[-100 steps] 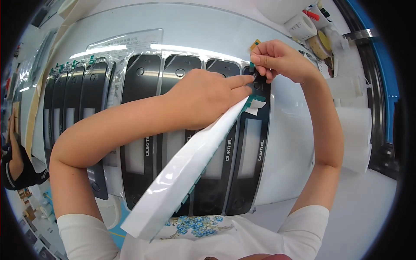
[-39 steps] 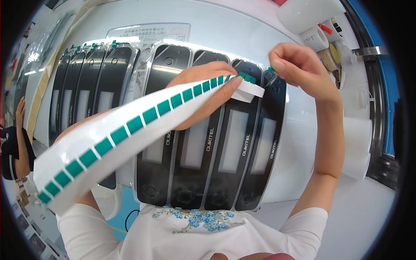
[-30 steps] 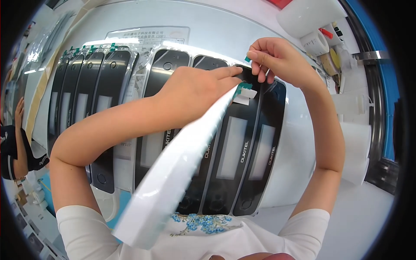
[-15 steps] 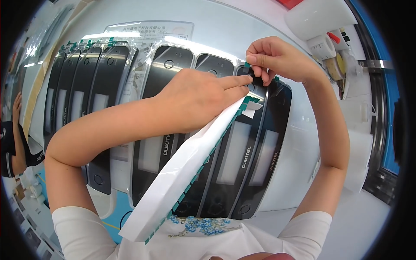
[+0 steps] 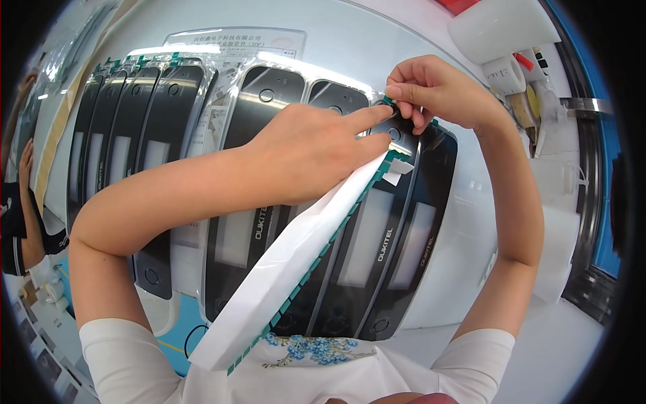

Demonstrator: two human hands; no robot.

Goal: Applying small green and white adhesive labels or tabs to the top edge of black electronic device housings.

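From the head camera: the white strip (image 5: 279, 269) with green tabs down one edge sits above a row of black panels on the table (image 5: 350, 44). The left hand (image 5: 319, 151) has one end of it, with the strip coming out from under the palm; the thumb's hidden, so I can't tell how hard that grip squeezes. Its first two fingers stretch out to the top of the third panel (image 5: 367, 236). The right hand (image 5: 437, 91) has thumb and index pressed together, pinching a tiny green tab (image 5: 387, 101) right at that panel's far end.

Handling-wise, I'd guess the strip is super light, bendy and a bit slick, so hold it near the end being worked. The tab looks flimsy and probably sticky; just nip an edge. The panel seems thin, stiff and easy to scratch, so I'd stick to its sides.

Strip's long axis runs diagonally, from the left fingers down-left to the wearer's shirt. The panel's points away from the wearer, far end leaning right.
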